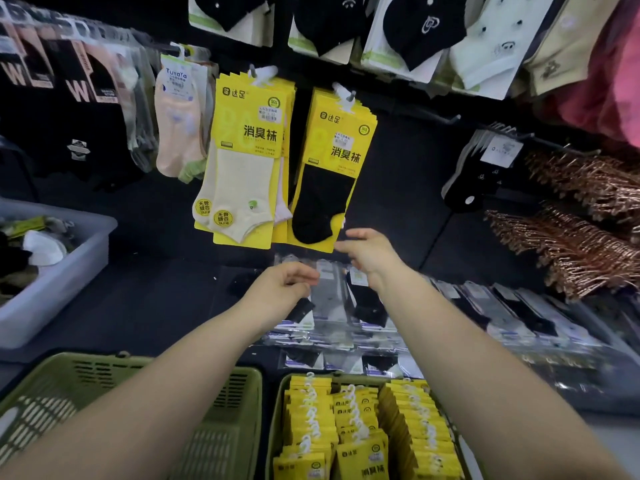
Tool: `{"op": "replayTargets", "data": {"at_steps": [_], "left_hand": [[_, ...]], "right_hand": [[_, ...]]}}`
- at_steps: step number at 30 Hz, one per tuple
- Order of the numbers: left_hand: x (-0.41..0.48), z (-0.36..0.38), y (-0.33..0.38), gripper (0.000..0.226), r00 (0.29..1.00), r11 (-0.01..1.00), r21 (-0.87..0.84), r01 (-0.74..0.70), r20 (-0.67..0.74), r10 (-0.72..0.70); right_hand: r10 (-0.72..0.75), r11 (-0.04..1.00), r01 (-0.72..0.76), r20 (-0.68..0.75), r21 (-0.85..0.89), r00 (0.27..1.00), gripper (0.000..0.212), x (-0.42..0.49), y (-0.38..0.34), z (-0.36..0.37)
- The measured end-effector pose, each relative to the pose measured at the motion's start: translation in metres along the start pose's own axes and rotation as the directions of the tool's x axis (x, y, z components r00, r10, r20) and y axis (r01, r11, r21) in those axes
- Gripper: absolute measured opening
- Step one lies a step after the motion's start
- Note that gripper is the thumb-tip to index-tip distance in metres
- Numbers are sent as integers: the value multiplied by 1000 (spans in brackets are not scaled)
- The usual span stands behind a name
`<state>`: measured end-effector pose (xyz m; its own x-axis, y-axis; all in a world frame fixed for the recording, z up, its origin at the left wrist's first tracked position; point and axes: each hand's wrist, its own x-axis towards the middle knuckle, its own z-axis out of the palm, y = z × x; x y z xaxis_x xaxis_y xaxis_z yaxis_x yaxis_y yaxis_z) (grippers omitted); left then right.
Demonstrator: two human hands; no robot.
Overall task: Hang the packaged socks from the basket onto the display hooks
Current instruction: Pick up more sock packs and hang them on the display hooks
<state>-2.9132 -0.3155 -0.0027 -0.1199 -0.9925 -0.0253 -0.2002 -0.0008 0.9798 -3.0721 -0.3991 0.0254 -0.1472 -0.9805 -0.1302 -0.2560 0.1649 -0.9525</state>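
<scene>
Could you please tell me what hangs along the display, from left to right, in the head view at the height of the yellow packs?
black packs marked W → pack of peach socks → yellow pack of cream socks → yellow pack of black socks → black socks on a white card → copper-coloured bundles

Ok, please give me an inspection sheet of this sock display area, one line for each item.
Surface: dark display wall.
Job's things: yellow packs fill the green basket; cream-sock packs and black-sock packs hang on hooks.
Clutter: second green basket, grey bin of loose socks, clear-wrapped socks lying flat.
Grips: left hand loosely curled, right hand open below the black-sock packs; both hold nothing.
Cables: nothing seen.
Surroundings: other sock packs above, copper hangers at right.
</scene>
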Motion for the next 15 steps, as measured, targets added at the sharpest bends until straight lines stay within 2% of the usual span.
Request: {"op": "replayTargets", "data": {"at_steps": [7,11,15], "left_hand": [[-16,21,-59,18,992,993,38,114,53,-116],[-30,32,-105,20,974,981,87,176,130,-186],[-48,40,-153,23,940,956,141,258,192,-282]], "right_hand": [[245,967,-227,183,-116,952,21,-40,113,0],[372,925,-340,220,-167,902,17,-51,178,-3],[454,876,-387,223,-287,863,13,-64,237,-2]]}}
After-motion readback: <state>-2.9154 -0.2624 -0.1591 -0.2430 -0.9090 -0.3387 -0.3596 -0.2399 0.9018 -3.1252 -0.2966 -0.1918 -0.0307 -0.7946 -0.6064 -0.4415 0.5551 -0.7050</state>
